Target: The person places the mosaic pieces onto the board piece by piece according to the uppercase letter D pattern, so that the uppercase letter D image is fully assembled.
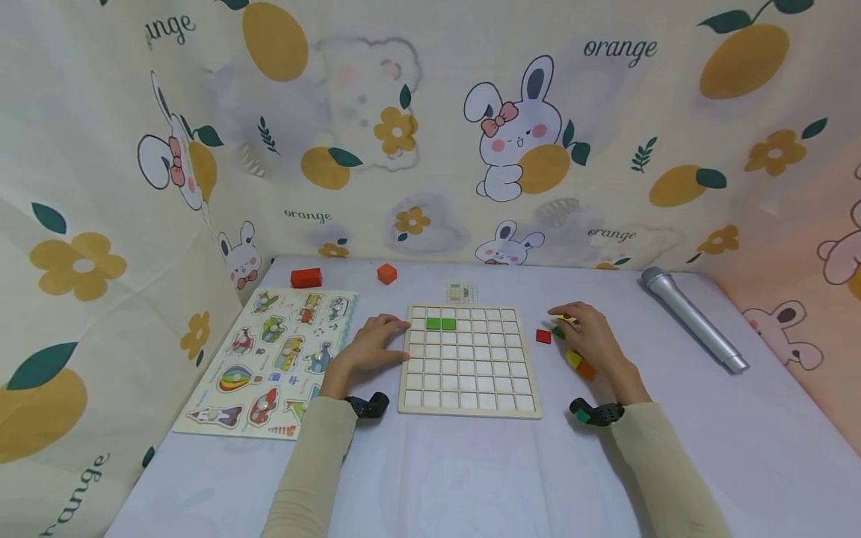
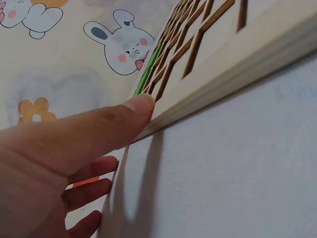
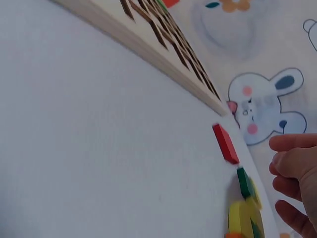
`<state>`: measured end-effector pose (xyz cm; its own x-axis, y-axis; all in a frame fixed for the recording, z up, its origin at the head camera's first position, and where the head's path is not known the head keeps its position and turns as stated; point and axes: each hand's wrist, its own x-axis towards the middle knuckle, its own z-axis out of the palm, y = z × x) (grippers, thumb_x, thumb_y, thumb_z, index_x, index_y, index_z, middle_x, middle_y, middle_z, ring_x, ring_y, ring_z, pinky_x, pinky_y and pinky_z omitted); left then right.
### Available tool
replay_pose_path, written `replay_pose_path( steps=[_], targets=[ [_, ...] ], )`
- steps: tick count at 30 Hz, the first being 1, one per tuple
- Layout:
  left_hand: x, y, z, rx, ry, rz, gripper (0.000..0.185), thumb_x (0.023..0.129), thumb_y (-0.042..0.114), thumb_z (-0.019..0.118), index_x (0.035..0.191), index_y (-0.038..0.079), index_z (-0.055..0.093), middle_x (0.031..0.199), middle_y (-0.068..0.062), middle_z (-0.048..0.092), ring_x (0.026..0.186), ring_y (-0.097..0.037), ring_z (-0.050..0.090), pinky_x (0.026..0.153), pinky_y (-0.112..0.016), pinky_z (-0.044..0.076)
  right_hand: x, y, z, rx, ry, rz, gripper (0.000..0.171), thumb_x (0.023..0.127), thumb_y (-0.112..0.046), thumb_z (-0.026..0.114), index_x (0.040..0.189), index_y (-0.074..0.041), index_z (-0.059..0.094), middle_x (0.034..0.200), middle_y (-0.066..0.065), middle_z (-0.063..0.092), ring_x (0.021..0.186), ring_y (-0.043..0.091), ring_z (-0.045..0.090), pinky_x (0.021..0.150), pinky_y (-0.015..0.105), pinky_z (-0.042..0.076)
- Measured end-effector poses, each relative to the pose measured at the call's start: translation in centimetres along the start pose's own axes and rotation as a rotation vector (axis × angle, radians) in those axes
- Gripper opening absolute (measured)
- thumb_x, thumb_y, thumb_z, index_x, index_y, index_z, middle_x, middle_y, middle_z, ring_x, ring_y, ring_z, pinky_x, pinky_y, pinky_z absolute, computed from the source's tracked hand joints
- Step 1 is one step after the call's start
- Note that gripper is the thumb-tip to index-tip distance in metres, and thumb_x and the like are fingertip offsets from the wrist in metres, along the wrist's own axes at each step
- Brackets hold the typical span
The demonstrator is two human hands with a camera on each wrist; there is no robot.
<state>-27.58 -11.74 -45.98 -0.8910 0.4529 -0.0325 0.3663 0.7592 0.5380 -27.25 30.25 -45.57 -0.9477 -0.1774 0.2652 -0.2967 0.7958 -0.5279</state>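
Note:
A wooden grid board lies in front of me, with a green piece set in its second row. My left hand rests flat against the board's left edge, and its thumb presses the rim in the left wrist view. My right hand hovers over a small heap of pieces to the right of the board, fingers loosely bent. Beside those fingers lie a red piece, a green piece and a yellow piece. I see nothing gripped.
A picture puzzle board lies at the left. A red block, an orange cube and a small pattern card sit at the back. A silver microphone lies at the right. Printed cloth walls surround the table.

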Motion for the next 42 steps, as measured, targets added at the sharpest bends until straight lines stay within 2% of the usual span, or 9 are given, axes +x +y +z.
replay_pose_path(
  steps=[11, 23, 30, 35, 42],
  targets=[
    [-0.1, 0.1, 0.0, -0.010, 0.005, 0.001, 0.061, 0.081, 0.032, 0.071, 0.136, 0.017, 0.048, 0.137, -0.007, 0.042, 0.128, -0.026, 0.035, 0.107, -0.044, 0.032, -0.2, 1.5, -0.3, -0.040, -0.022, 0.092, 0.027, 0.090, -0.001, 0.056, 0.117, -0.001, 0.061, 0.121, 0.023, 0.051, 0.105, 0.038, 0.049, 0.092, 0.054, 0.045],
    [-0.1, 0.2, -0.1, -0.013, 0.006, 0.004, 0.062, 0.082, 0.032, 0.071, 0.137, 0.017, 0.047, 0.138, -0.007, 0.042, 0.129, -0.026, 0.034, 0.107, -0.044, 0.031, 0.9, 2.2, -0.6, -0.126, -0.067, 0.071, 0.026, 0.088, -0.006, 0.061, 0.114, -0.001, 0.063, 0.107, 0.020, 0.059, 0.092, 0.032, 0.051, 0.085, 0.049, 0.047],
    [-0.2, 0.2, -0.1, -0.011, -0.001, 0.007, 0.062, 0.081, 0.032, 0.071, 0.137, 0.016, 0.047, 0.137, -0.008, 0.042, 0.129, -0.026, 0.034, 0.107, -0.045, 0.031, 1.4, 1.9, -0.6, -0.100, -0.099, 0.104, 0.027, 0.089, -0.008, 0.060, 0.115, -0.001, 0.062, 0.110, 0.019, 0.057, 0.100, 0.034, 0.053, 0.090, 0.051, 0.047],
    [-0.3, 0.3, -0.1, -0.010, 0.004, 0.008, 0.062, 0.081, 0.031, 0.071, 0.136, 0.016, 0.048, 0.137, -0.009, 0.042, 0.128, -0.027, 0.035, 0.107, -0.045, 0.031, 2.1, -0.2, 0.4, -0.022, -0.078, 0.042, 0.025, 0.089, -0.008, 0.062, 0.113, -0.003, 0.063, 0.112, 0.017, 0.058, 0.105, 0.033, 0.051, 0.092, 0.052, 0.044],
    [-0.2, 0.2, -0.1, 0.001, 0.003, 0.018, 0.062, 0.081, 0.032, 0.071, 0.137, 0.016, 0.047, 0.137, -0.010, 0.042, 0.128, -0.028, 0.035, 0.107, -0.045, 0.031, 3.2, -4.3, 3.3, 0.047, -0.093, -0.152, 0.020, 0.087, -0.005, 0.062, 0.107, -0.005, 0.067, 0.106, 0.011, 0.062, 0.098, 0.028, 0.056, 0.083, 0.046, 0.049]
  ],
)
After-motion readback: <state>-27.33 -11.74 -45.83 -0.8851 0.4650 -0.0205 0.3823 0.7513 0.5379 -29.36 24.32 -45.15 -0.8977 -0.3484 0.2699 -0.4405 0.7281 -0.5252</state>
